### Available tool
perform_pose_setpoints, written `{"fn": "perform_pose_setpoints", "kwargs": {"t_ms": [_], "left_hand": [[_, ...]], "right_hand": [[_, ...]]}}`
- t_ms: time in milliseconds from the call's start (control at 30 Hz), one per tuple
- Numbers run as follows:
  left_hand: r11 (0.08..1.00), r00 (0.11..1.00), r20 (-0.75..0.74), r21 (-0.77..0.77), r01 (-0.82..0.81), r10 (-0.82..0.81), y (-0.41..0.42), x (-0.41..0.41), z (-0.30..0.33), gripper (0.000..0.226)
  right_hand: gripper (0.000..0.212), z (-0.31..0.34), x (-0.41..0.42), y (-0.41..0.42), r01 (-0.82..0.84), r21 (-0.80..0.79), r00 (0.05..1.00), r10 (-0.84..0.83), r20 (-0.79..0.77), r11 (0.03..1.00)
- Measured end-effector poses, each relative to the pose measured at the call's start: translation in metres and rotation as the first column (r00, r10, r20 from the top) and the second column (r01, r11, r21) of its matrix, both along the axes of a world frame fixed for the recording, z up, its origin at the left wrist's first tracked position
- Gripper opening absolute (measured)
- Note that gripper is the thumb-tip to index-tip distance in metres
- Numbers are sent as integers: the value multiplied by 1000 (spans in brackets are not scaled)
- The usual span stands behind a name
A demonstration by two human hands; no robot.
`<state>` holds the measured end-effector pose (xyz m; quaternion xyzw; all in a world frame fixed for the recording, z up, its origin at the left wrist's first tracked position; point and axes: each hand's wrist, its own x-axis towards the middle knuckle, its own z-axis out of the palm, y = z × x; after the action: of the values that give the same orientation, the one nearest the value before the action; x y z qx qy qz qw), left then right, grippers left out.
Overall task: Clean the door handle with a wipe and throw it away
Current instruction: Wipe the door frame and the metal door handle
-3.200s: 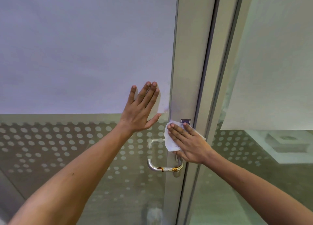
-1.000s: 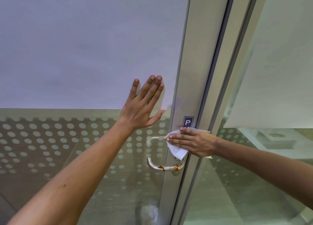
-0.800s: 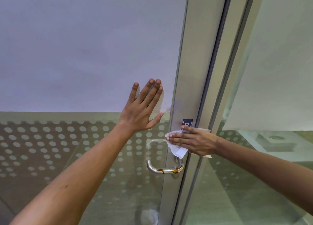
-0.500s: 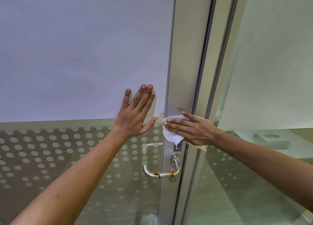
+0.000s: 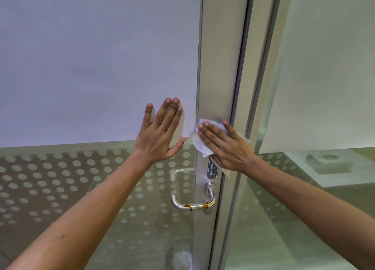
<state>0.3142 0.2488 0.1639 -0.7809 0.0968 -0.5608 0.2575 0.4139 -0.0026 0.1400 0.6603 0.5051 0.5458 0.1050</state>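
Note:
A silver lever door handle (image 5: 192,204) sticks out of the metal door frame (image 5: 220,66), with brown smears along its bar. My right hand (image 5: 225,147) presses a white wipe (image 5: 199,142) flat against the frame, above the handle and partly over a small dark sign (image 5: 212,169). The wipe is well above the handle and apart from it. My left hand (image 5: 161,133) lies flat on the frosted glass (image 5: 97,66) just left of the frame, fingers spread, holding nothing.
The lower glass (image 5: 60,188) carries a pattern of white dots. A second glass panel (image 5: 324,87) stands to the right of the frame, and a pale counter or ledge (image 5: 324,166) shows through it.
My right hand has slid the wipe upward along the frame, from beside the handle and sign to above them. My left hand stays flat on the glass.

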Motion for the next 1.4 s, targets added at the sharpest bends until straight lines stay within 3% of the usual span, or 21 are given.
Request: {"fn": "perform_pose_setpoints", "kwargs": {"t_ms": [100,300,633,767,867,933,967,1033,1067,1100,1133,1167,1233,1400], "left_hand": [[1000,1000,-1,1,-13,13,0,1,0,87],[1000,1000,-11,-8,-18,18,0,-1,-1,86],[1000,1000,0,-3,-21,21,1,0,0,85],[1000,1000,-7,-5,-30,30,-1,-2,1,85],[999,999,-5,-1,-42,42,-1,-3,1,85],[999,999,-4,0,-46,46,-1,-2,1,86],[999,999,-7,-3,-44,44,-1,-2,1,86],[999,999,-10,-4,-42,41,-1,-2,0,86],[999,999,-10,-2,-43,43,-1,-2,0,86],[999,999,-9,-1,-46,46,-1,-2,1,86],[999,999,-10,-1,-47,47,-1,-3,1,85],[999,999,-12,-1,-48,48,-1,-3,1,85],[999,999,-19,-1,-51,51,0,-3,1,85],[999,998,-43,-2,-47,47,0,-3,2,87]], "right_hand": [[69,-3,0,3,-22,15,1000,22,-11,1000],[67,-27,6,-11,-126,-338,991,107,-75,933],[63,-33,2,-21,-171,-549,972,50,-227,818],[63,-32,-9,-24,-174,-573,961,12,-275,801],[60,-31,-26,-24,-234,-481,904,7,-427,845],[59,-34,-44,-25,-298,-248,748,64,-661,922],[57,-35,-56,-25,-292,-46,602,146,-785,955],[45,-34,-83,-21,-61,413,175,417,-892,909],[41,-34,-92,-18,129,597,-80,609,-789,792],[39,-34,-97,-15,342,688,-282,768,-575,641],[38,-32,-102,-15,533,671,-415,850,-323,515],[40,-31,-105,-16,659,606,-502,860,-88,446],[48,-29,-117,-22,747,493,-579,801,153,446],[38,-39,-151,-32,832,373,-530,786,318,410]]}}
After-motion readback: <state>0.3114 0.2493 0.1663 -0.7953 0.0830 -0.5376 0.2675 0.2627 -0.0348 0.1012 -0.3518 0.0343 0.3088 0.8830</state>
